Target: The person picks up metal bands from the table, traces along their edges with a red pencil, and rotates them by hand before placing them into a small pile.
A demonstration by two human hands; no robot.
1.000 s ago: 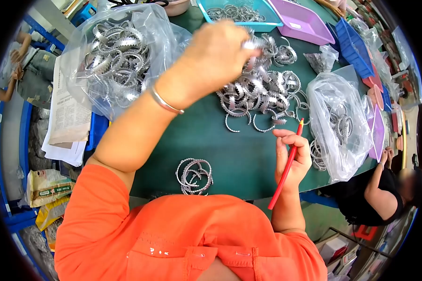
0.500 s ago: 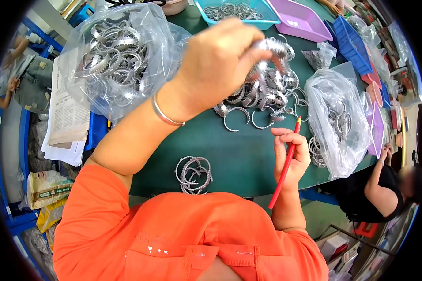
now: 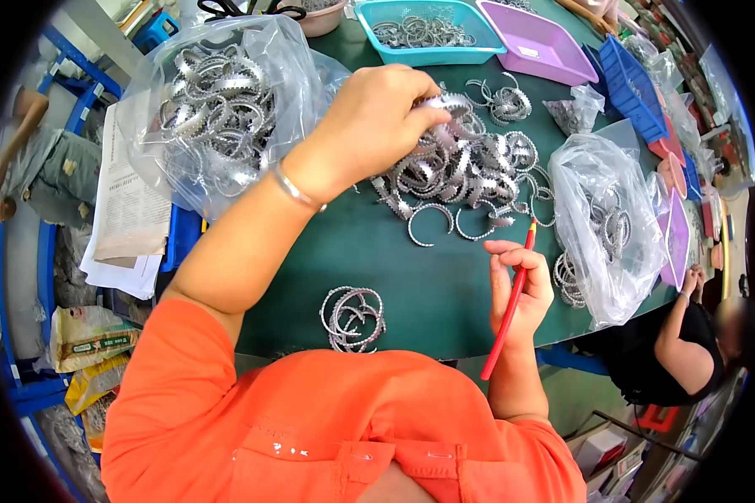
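Note:
My left hand [image 3: 377, 117], with a bangle round its wrist, pinches silver toothed metal rings at the upper left of a heap of rings [image 3: 470, 163]. How many it holds cannot be made out. My right hand [image 3: 520, 289] is closed round a red pencil [image 3: 509, 318], its tip pointing up near the heap's lower edge. A small group of rings [image 3: 352, 318] lies on the green table [image 3: 310, 260] close to my body. Open-ended rings lie at the front of the heap.
A clear bag of rings [image 3: 218, 109] stands at left, another bag [image 3: 608, 226] at right. Behind are a turquoise basket [image 3: 445, 55], a purple basket [image 3: 537, 46] and a blue basket [image 3: 633, 88]. A person in black [image 3: 671, 352] sits at right; another person [image 3: 59, 168] is at left.
My left hand rose with blurred rings, then came down and left onto the heap's upper left side. My right hand with the pencil has hardly moved.

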